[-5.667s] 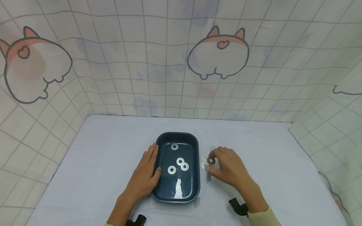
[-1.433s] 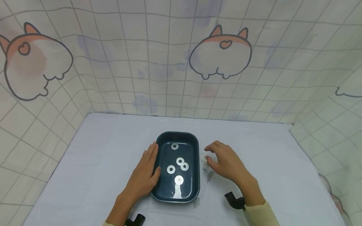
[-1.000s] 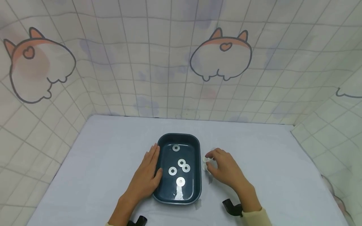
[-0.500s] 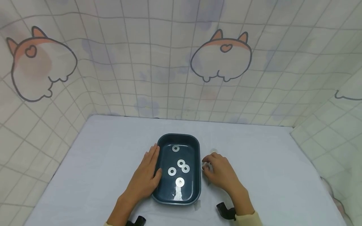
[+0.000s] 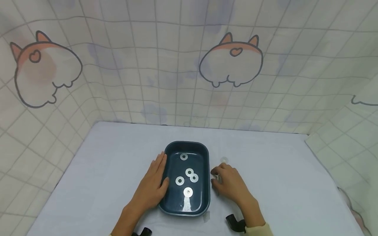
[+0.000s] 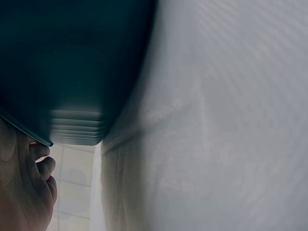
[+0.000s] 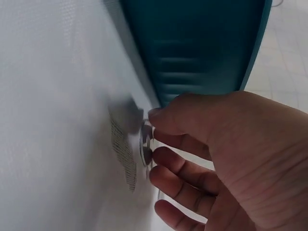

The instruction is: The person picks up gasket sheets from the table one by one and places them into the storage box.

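A dark blue tray (image 5: 203,206) holds several flat ring washers (image 5: 188,192), two of them overlapping. The left hand (image 5: 152,185) lies along the tray's left side with its fingers straight against the rim. To the right of the tray, the right hand (image 5: 233,185) is low at the table, its thumb and fingers curled at the edges of a metal washer (image 7: 146,142). In the right wrist view that washer is at or just above the cloth. The hand partly hides whatever else lies under it.
Beyond the right hand a pale washer (image 5: 224,160) lies on the white cloth (image 5: 280,177). A small grey patch (image 5: 206,216) shows by the tray's lower right corner. Dark camera mounts (image 5: 235,223) sit at both wrists. A patterned curtain (image 5: 189,82) surrounds the table.
Another washer has come into the tray's near end since the oldest frame. My right hand has moved down and slightly left onto a washer beside the tray. My left hand has stayed put.
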`<state>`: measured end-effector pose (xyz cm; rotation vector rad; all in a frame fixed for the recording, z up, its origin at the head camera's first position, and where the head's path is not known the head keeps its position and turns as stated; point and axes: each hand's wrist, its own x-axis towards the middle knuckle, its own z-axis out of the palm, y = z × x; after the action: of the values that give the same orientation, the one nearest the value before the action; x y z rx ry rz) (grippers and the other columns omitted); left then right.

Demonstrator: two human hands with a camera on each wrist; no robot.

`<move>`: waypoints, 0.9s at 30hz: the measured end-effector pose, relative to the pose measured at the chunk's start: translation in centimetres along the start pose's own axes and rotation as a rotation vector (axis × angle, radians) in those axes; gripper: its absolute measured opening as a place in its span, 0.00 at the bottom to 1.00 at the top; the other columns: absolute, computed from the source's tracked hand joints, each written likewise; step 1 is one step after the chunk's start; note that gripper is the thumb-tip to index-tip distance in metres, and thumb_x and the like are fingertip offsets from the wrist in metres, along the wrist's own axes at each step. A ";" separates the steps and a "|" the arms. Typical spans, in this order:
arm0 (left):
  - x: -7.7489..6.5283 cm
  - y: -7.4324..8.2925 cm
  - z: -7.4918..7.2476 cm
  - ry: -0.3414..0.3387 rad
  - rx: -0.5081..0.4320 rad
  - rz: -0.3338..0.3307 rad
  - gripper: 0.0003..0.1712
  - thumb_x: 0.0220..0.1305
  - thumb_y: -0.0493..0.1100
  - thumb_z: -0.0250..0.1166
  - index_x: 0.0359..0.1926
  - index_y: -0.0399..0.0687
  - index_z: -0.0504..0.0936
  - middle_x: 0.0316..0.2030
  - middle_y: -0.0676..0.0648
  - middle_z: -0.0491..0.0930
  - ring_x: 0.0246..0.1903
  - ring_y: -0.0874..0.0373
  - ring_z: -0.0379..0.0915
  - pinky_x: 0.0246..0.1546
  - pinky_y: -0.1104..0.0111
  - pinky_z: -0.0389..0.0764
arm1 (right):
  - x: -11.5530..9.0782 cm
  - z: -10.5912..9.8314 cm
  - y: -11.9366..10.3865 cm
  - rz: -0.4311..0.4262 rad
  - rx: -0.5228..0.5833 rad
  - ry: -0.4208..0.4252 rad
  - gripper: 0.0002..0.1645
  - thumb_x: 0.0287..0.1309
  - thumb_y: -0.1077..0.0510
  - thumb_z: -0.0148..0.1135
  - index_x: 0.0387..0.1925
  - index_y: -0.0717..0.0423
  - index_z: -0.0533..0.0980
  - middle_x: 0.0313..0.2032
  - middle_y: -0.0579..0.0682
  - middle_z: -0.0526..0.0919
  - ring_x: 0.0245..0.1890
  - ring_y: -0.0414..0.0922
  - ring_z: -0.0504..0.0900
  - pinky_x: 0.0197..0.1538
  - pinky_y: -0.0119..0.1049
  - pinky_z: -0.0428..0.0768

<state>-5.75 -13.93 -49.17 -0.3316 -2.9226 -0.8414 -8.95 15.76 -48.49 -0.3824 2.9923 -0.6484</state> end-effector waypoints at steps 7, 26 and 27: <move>-0.1 0.0 0.0 0.008 0.001 0.000 0.48 0.73 0.45 0.58 0.86 0.49 0.46 0.87 0.48 0.47 0.86 0.49 0.45 0.86 0.48 0.54 | 0.0 -0.4 0.1 -0.069 0.000 0.016 0.15 0.57 0.62 0.76 0.47 0.51 0.87 0.40 0.48 0.87 0.39 0.44 0.81 0.46 0.42 0.82; 0.0 -0.2 0.1 -0.009 0.001 0.007 0.48 0.72 0.44 0.58 0.86 0.48 0.46 0.87 0.48 0.47 0.86 0.48 0.45 0.86 0.47 0.54 | -0.4 -0.9 0.0 -0.011 -0.002 -0.058 0.11 0.58 0.60 0.76 0.43 0.46 0.87 0.39 0.46 0.86 0.40 0.44 0.82 0.49 0.45 0.84; 0.0 -0.1 0.1 -0.008 0.000 0.008 0.48 0.72 0.44 0.58 0.86 0.48 0.46 0.87 0.48 0.47 0.86 0.48 0.45 0.86 0.46 0.54 | -0.4 -1.0 0.0 -0.010 -0.001 -0.060 0.11 0.58 0.60 0.75 0.43 0.46 0.87 0.39 0.46 0.86 0.40 0.45 0.82 0.50 0.45 0.84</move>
<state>-5.79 -14.00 -49.31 -0.3473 -2.9269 -0.8408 -8.65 16.27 -47.55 -0.4094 2.9361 -0.6246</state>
